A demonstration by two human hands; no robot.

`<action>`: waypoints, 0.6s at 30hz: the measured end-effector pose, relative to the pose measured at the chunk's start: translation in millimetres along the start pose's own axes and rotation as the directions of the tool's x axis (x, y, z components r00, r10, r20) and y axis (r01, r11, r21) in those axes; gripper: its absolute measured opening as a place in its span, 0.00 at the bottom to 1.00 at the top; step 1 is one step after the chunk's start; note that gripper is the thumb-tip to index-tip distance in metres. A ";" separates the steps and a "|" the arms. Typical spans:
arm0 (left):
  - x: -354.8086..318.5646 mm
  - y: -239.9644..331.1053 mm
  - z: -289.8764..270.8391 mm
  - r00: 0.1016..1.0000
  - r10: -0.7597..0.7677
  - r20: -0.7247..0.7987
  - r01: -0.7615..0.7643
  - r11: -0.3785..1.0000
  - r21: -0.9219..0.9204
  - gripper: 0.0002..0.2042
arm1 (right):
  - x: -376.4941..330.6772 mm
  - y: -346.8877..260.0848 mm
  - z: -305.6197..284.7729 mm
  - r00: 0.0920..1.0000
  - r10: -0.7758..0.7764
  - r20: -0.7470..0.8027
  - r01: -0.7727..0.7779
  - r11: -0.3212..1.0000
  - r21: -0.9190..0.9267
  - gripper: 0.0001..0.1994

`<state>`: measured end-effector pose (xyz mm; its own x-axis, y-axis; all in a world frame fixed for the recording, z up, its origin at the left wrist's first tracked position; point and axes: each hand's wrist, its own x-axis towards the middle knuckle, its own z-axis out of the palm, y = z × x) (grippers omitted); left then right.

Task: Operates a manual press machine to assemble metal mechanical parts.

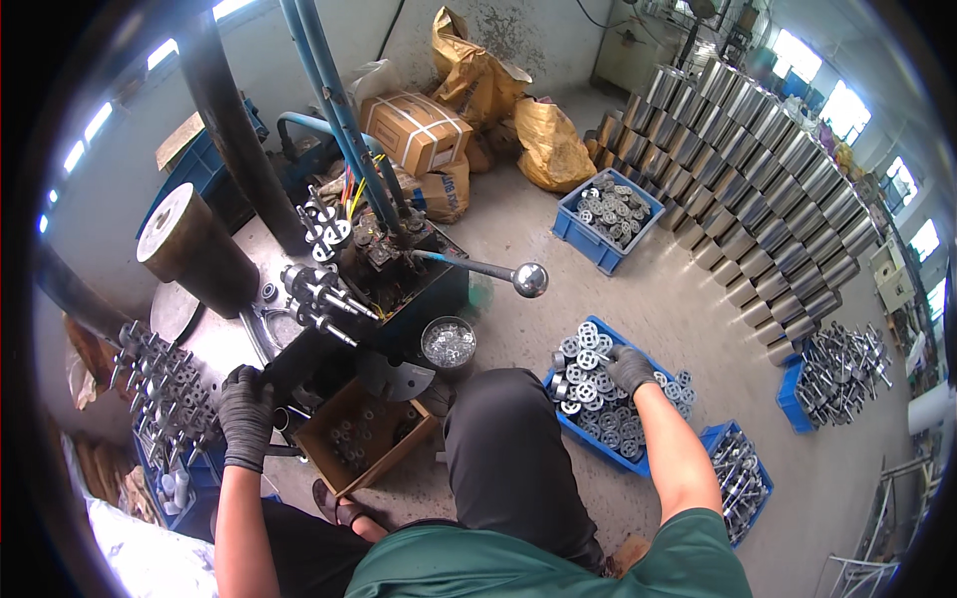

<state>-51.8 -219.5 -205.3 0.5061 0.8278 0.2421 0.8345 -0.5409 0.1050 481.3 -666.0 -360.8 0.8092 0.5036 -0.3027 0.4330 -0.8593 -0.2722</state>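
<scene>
Right hand, in a dark-grey knit glove: reached onto loose, pale-grey, spoked round metal discs; could not tell whether clamped on one or merely touching.
Spoked discs: lay heaped in a blue rectangular plastic bin, right of the dark-trousered knee, presumably for easy reach; faced mostly upward, several tilted.
Blue bin: ran lengthwise, far left to near right.
Left hand, likewise gloved: rested beside the black metal machine edge, perhaps for support; grip unclear.
</scene>
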 end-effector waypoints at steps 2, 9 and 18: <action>-1.8 -2.3 4.5 0.999 0.032 -0.040 -0.032 0.999 -0.002 0.17 | 14.0 -7.4 -1.9 0.998 -0.049 0.033 0.051 0.998 -0.036 0.18; -6.1 -6.6 5.7 0.991 0.086 -0.105 -0.089 0.996 -0.021 0.17 | 28.7 -62.1 -31.6 0.947 -0.184 0.263 0.253 0.932 -0.259 0.19; -4.4 -1.8 3.7 0.992 0.089 -0.094 -0.091 0.996 -0.017 0.17 | 67.1 -9.1 -31.9 0.961 0.018 0.276 0.125 0.862 -0.491 0.17</action>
<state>-54.7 -221.6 -210.0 0.5556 0.7588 0.3399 0.7811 -0.6164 0.0993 544.3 -627.3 -349.5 0.6758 0.4927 -0.5482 0.6693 -0.7218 0.1763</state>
